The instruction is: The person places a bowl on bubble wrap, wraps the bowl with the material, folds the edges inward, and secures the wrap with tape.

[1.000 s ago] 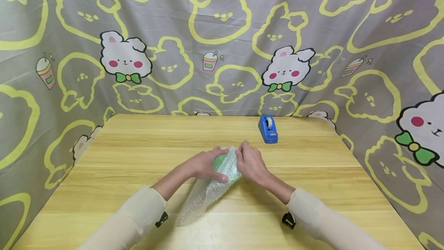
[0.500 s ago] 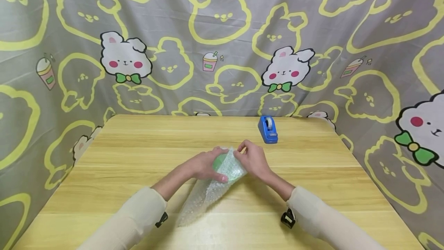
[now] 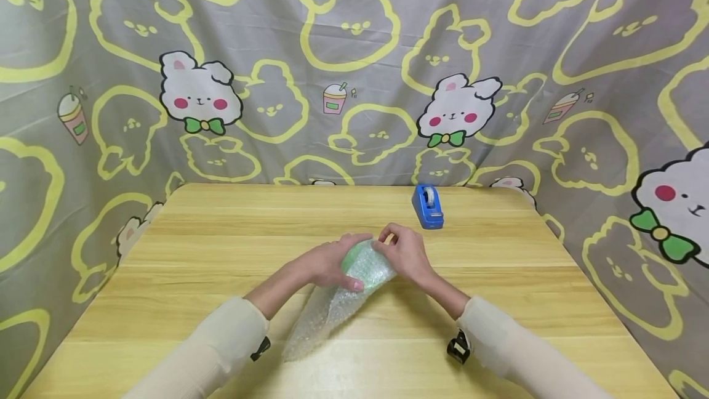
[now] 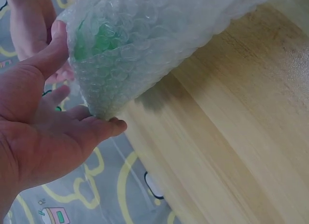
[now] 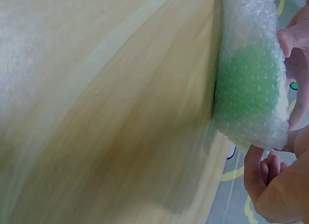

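Observation:
A green object (image 5: pixel 248 84) lies inside translucent bubble wrap (image 3: pixel 327 322), its form blurred by the bubbles. The wrapped bundle slants over the wooden table (image 3: pixel 232 337), its long loose end trailing toward the near left. My left hand (image 3: pixel 329 261) holds the bundle from the left, thumb on the near side and fingers round the far side. At the upper right edge, my right hand (image 3: pixel 405 254) pinches the wrap between thumb and fingertips. In the left wrist view, green (image 4: pixel 99 38) shows through the wrap beside the left thumb.
Behind the hands, near the table's far edge, stands a blue tape dispenser (image 3: pixel 428 207) with a roll of tape. A grey curtain (image 3: pixel 382 48) with cartoon animals surrounds the table's back and sides.
My right hand has shifted slightly right and loosened from a fist into a fingertip pinch. The wrap's upper right edge has spread and folded down a little. My left hand has stayed nearly still.

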Tool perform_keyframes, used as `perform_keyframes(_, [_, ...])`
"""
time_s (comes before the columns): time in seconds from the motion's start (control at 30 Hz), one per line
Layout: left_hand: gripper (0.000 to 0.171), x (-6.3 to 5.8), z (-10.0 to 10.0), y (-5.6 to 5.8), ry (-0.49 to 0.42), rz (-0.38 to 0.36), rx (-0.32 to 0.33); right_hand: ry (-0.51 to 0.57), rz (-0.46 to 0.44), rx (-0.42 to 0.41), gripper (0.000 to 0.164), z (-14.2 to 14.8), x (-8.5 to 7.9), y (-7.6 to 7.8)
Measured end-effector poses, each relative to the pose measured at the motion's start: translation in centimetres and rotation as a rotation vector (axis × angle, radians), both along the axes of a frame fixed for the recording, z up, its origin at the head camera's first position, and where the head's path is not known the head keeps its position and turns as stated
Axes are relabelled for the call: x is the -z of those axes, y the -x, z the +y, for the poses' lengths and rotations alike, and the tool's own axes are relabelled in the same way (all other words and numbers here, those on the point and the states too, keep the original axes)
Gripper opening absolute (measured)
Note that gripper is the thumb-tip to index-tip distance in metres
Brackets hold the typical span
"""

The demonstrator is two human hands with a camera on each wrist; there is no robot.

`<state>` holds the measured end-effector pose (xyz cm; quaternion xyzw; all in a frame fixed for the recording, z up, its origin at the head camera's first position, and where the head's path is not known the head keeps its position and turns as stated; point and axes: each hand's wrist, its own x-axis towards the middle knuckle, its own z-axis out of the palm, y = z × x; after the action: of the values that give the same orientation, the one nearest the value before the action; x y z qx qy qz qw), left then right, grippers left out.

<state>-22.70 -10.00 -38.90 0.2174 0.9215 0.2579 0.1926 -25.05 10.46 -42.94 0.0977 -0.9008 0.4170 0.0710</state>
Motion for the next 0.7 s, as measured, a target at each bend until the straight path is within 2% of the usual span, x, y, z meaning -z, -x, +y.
perform_keyframes(0.27, [0.096, -0.1, -0.1, 0.2, 0.064, -0.028, -0.008, 0.008, -0.020, -0.028, 0.014, -0.1, 0.2, 0.1])
perform_keyframes(0.47, [0.098, -0.3, 0.0, 0.2, 0.120, -0.041, -0.006, -0.028, -0.039, -0.055, 0.013, 0.0, -0.2, -0.5])
perform_keyframes(0.53, [0.098, -0.3, 0.0, 0.2, 0.133, -0.042, -0.006, -0.079, -0.026, -0.080, 0.019, 0.0, -0.5, -1.0])
perform_keyframes(0.7, [0.099, -0.4, 0.0, 0.3, 0.151, -0.023, 0.002, -0.237, -0.017, -0.178, 0.048, 0.0, -1.8, -2.7])
